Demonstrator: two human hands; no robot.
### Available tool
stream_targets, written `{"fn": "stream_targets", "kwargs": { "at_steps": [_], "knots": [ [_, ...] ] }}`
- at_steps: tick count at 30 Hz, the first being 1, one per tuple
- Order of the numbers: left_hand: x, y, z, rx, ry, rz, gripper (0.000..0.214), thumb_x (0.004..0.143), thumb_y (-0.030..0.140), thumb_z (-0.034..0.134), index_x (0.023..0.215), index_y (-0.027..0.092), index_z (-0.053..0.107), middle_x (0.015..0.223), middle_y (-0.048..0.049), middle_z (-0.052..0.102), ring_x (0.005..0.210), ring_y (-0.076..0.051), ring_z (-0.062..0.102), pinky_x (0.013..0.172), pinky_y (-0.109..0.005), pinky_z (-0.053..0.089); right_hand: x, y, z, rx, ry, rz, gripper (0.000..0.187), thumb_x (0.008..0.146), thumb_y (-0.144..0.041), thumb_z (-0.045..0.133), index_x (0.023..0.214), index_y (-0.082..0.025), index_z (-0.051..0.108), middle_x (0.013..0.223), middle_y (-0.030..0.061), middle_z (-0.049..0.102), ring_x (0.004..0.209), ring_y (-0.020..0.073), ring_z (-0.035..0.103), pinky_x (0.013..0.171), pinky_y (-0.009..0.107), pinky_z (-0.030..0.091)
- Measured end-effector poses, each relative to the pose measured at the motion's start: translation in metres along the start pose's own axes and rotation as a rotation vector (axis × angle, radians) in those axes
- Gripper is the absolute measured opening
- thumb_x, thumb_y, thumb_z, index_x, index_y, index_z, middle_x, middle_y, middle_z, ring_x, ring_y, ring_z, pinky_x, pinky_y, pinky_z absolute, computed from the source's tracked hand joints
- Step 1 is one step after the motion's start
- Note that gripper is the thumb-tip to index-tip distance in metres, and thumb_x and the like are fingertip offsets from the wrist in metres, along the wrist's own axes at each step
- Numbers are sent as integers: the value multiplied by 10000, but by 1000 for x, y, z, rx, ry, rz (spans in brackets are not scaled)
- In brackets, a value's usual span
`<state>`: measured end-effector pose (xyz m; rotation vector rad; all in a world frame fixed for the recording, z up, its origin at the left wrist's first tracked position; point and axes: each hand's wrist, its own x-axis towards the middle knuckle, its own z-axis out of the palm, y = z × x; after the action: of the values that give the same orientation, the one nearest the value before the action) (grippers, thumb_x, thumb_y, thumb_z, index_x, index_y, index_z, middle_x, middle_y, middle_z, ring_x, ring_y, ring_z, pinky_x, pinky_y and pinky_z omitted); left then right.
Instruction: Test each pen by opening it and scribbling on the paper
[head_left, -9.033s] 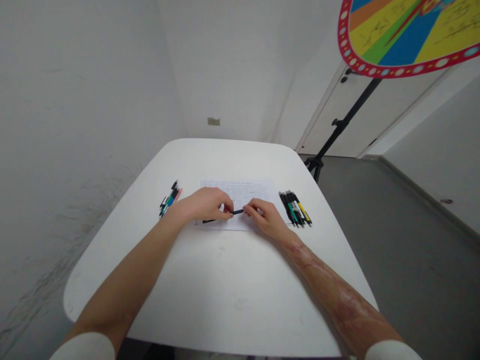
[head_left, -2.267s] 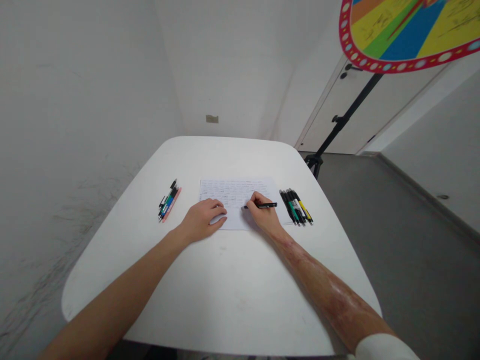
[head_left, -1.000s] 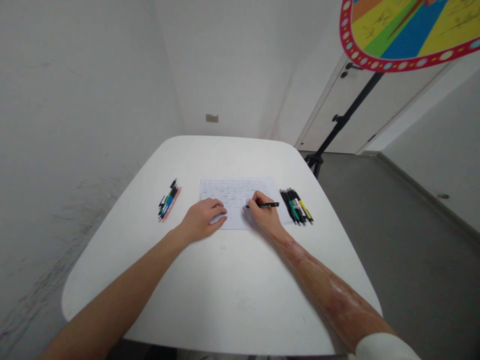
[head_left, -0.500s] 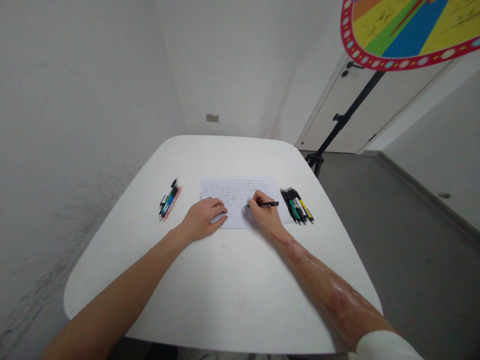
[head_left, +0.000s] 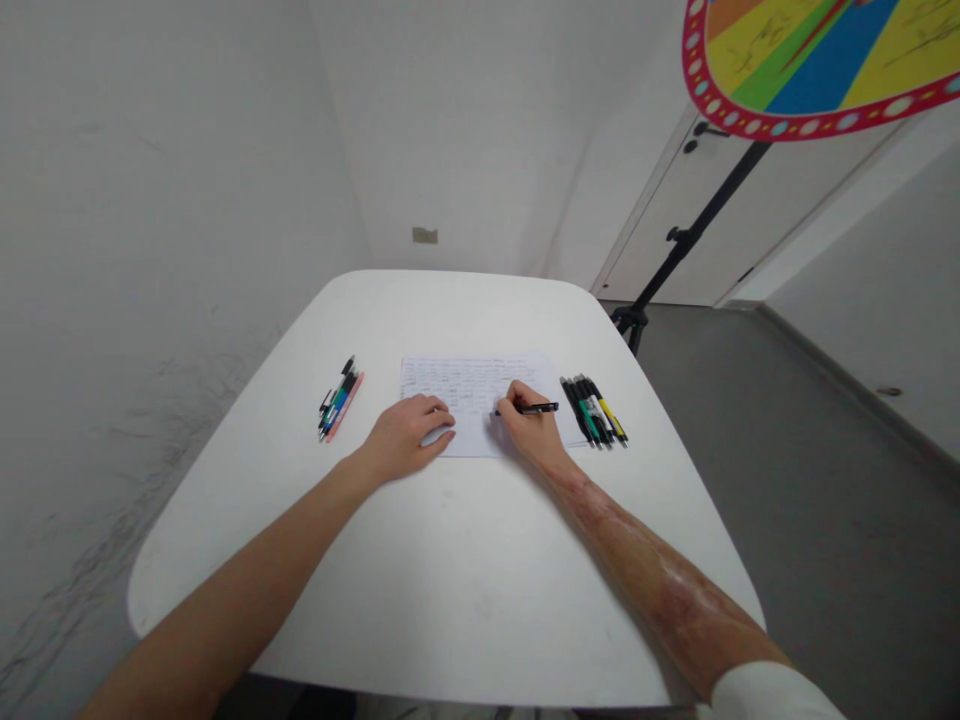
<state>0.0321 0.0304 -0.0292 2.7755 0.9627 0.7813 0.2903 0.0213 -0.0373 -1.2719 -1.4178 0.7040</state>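
Observation:
A sheet of paper (head_left: 472, 440) lies on the white table, its upper part covered with rows of handwriting. My left hand (head_left: 411, 436) rests flat over the sheet's lower left corner, fingers stretched out. In my right hand (head_left: 531, 425) a black pen (head_left: 541, 408) is pinched, its tip down at the paper and its back end pointing right. Part of the sheet's right side is hidden under my right hand. Just right of that hand lies a row of several pens (head_left: 594, 412), black with green, white and yellow parts.
Another group of pens (head_left: 341, 400) lies on the table (head_left: 450, 580) at the left, one of them pink. Behind the table stands a wall with a socket plate (head_left: 424, 236). At the right rises a black stand (head_left: 697, 230) carrying a colourful wheel (head_left: 817, 60), before a door.

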Motion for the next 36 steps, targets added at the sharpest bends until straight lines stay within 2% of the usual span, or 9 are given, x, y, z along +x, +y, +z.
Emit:
{"fn": "stream_targets", "kwargs": {
  "at_steps": [27,36],
  "knots": [
    [1,1,-2,-8,-4,-6,166,1092,323,629,1144,239,762,1172,-88,768,1072,-250,726,944,-414,593,-1,-1,-2,-6,48,7,266,851,-260,576,661,-262,390,608,-56,386,624,151,370,615,337,255],
    [1,2,-1,-4,1,-12,164,1084,314,641,1141,227,768,1166,-92,772,1076,-254,728,938,-415,596,-1,0,-3,-19,22,1,263,849,-262,581,661,-261,397,607,-55,390,629,154,372,612,334,259]
  ]
}}
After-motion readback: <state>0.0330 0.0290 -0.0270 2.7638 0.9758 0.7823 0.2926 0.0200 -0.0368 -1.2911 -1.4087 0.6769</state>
